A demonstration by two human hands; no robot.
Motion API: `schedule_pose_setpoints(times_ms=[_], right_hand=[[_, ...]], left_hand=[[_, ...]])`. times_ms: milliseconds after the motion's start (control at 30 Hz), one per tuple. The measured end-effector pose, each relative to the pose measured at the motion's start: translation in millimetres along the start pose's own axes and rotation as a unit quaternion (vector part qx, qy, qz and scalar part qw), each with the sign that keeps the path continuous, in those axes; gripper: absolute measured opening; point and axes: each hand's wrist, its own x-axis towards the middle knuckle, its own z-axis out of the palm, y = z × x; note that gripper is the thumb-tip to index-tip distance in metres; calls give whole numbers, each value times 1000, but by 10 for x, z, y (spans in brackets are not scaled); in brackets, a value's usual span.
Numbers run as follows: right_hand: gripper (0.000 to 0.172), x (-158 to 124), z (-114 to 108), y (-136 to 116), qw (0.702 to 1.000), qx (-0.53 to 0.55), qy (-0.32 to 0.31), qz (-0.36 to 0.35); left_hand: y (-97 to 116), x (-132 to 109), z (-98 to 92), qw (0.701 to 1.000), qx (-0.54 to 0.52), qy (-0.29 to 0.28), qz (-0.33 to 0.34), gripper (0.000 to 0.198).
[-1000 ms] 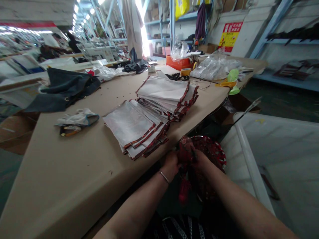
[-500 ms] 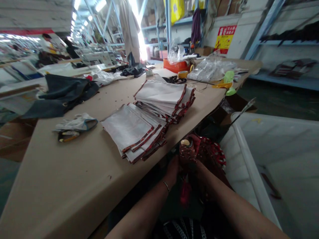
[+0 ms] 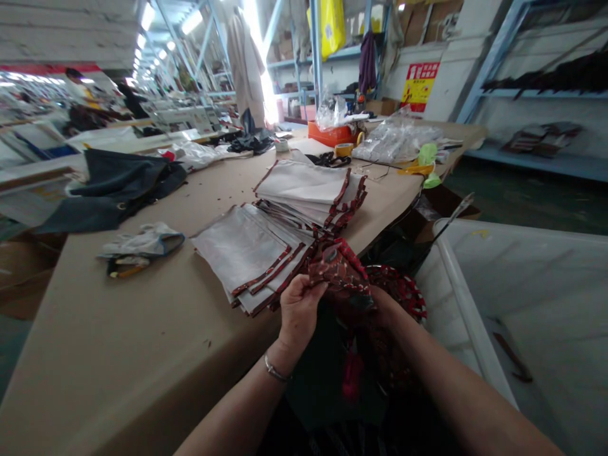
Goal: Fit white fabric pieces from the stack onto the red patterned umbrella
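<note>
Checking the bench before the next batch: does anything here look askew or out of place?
The nearer stack of white fabric pieces with red patterned trim is fanned out unevenly and overhangs the tan table edge. Both hands, left and right, hold a red patterned cloth.

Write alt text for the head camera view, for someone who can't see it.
Both hands, left hand and right hand, grip a bunched red patterned cloth at the edge of a brown table. Just beyond lie two stacks of white panels with red trim, with a white bin to the right.
</note>
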Motion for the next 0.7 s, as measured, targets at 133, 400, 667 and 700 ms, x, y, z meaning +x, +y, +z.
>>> schedule_pose_setpoints(times_ms=[133,400,667,700], right_hand=[[19,-22,-94,188,997,-43,31,54],[58,-295,54,-105,989,28,-144,-33],[50,-105,-53,-377,977,51,-206,-18],[50,-90,-83,-502,975,70,-210,-29]], left_hand=[[-243,-321,-266,996,57,60,-39,22],[-369,-381,-352,986,-61,-104,-116,85],[-72,-172,-252,989,-33,-101,-101,21],[103,-148,-241,991,-33,-111,-72,19]])
